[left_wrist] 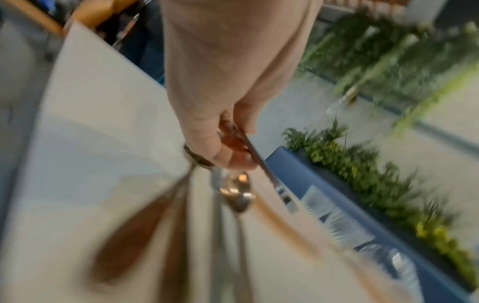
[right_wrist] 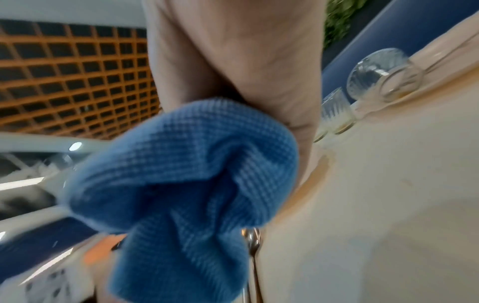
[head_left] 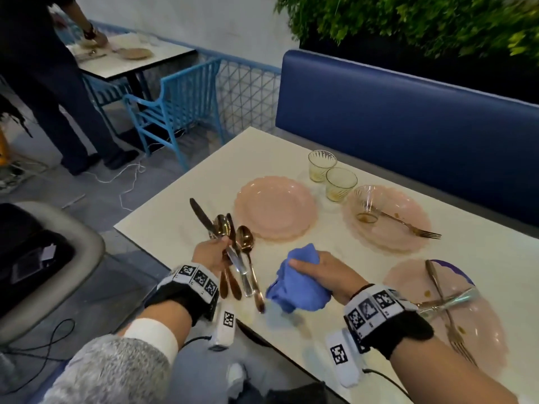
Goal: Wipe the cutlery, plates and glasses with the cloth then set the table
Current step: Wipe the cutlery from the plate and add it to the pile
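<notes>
My left hand (head_left: 214, 250) grips a bunch of cutlery (head_left: 233, 246), knives and gold spoons, above the near left part of the white table (head_left: 175, 214); the left wrist view shows a spoon bowl (left_wrist: 237, 193) below the fingers (left_wrist: 228, 149). Just to its right, my right hand (head_left: 318, 269) holds a bunched blue cloth (head_left: 297, 284), which fills the right wrist view (right_wrist: 186, 184). A clean pink plate (head_left: 275, 207) lies beyond. A second pink plate (head_left: 408, 228) holds a tipped glass (head_left: 366, 207) and a fork (head_left: 411, 227). Two upright glasses (head_left: 331, 174) stand behind.
A third pink plate (head_left: 478, 325) at the near right carries crossed cutlery (head_left: 443, 301) and food specks. A blue bench (head_left: 408, 118) runs behind the table, under plants. A blue chair (head_left: 175, 109) and a person at another table (head_left: 134, 58) are at far left.
</notes>
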Tool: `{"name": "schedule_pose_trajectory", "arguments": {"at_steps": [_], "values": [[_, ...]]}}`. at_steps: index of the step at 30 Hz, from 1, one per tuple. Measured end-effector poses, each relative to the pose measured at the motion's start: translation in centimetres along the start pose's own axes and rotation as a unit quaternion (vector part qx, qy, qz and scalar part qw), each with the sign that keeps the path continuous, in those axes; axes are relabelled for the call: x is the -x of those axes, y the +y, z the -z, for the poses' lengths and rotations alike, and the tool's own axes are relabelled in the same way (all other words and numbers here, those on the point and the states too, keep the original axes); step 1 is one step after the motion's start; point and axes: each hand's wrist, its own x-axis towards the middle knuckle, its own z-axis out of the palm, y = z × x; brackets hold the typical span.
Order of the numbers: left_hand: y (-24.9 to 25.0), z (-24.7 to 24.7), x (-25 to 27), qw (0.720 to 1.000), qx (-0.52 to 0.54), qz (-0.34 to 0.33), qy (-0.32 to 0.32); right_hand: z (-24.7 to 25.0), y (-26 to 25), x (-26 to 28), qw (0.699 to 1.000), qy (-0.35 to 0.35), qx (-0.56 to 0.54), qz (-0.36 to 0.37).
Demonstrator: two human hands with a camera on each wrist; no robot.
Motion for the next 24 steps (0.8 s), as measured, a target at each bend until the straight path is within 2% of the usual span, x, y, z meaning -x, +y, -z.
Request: {"name": "schedule_pose_trajectory", "arguments": {"at_steps": [3, 7, 10, 13, 14, 15, 17, 18, 20, 22, 24], "values": [[-1.1, 1.7, -1.4, 0.987, -0.135, -0.034, 0.08, 1.5, -0.5, 0.0, 0.992, 0.058, -0.112, 0.029], [-2.6, 1.8, -2.1, 0.943, -0.307, -0.044, 0.116, 3.6, -0.4, 0.5, 0.976, 0.08, -0.203, 0.019], [-3.0, 1.3, -2.2, 0.931, -0.339, -0.049, 0.126, 6.0, -0.5, 1.6, 0.952, 0.12, -0.281, 0.001], [-2.6, 0.8, -1.7, 0.9, -0.417, -0.039, 0.119, 8.4, -0.7, 2.8, 0.919, 0.14, -0.368, 0.001], [-2.5, 0.5, -1.5, 0.898, -0.421, -0.04, 0.125, 9.1, -0.7, 3.1, 0.909, 0.159, -0.384, -0.001], [-2.4, 0.1, -1.1, 0.899, -0.414, -0.05, 0.136, 9.7, -0.5, 3.4, 0.906, 0.192, -0.378, -0.001], [-2.2, -1.2, -0.3, 0.901, -0.381, -0.119, 0.17, 11.2, 0.0, 4.2, 0.903, 0.252, -0.348, 0.002], [-2.2, -2.4, 0.0, 0.895, -0.38, -0.167, 0.165, 11.9, 0.1, 4.7, 0.899, 0.265, -0.348, 0.008], [-2.2, -5.7, 1.1, 0.874, -0.393, -0.263, 0.112, 13.4, 0.5, 6.0, 0.888, 0.29, -0.357, 0.014], [-2.7, -9.9, 2.8, 0.836, -0.424, -0.347, 0.02, 15.3, 1.0, 7.4, 0.872, 0.333, -0.359, 0.015], [-3.7, -14.4, 4.8, 0.793, -0.458, -0.392, -0.095, 17.1, 1.8, 8.9, 0.859, 0.384, -0.339, 0.015]]}}
